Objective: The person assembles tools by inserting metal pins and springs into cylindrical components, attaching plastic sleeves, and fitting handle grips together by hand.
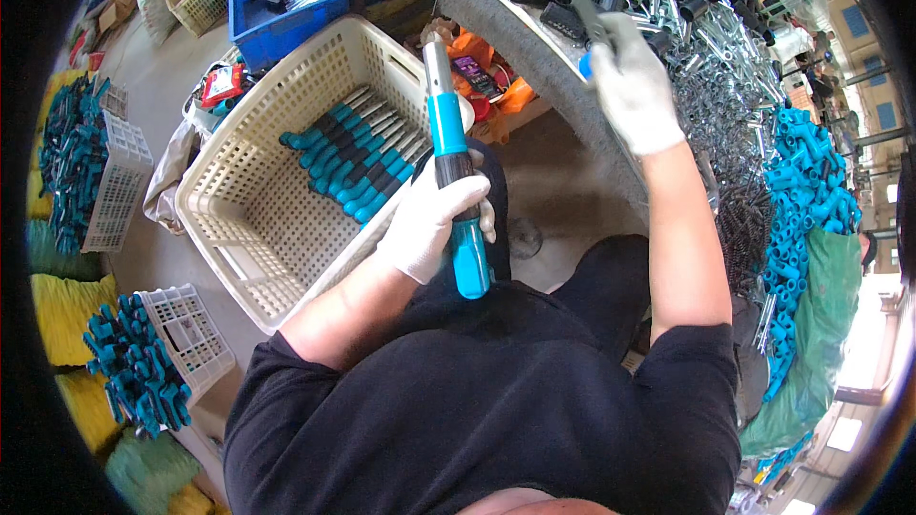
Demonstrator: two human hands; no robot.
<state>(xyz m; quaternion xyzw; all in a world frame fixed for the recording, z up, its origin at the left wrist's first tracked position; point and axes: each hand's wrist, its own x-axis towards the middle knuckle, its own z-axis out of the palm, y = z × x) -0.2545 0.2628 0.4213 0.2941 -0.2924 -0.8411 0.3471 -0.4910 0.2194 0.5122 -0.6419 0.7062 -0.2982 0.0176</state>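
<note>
The left hand (429,215) wraps snugly round the turquoise-and-black tool (446,124), its long axis running forward past the fingers to a metal tip (437,67), while the right hand (632,86), farther from it, curls around a blurred grey bar (584,6).

L hand (441,215) curled in front; R hand (630,86) gripping, R arm (683,238) extd fwd.

glare at right, bent edges, dark corners
</note>
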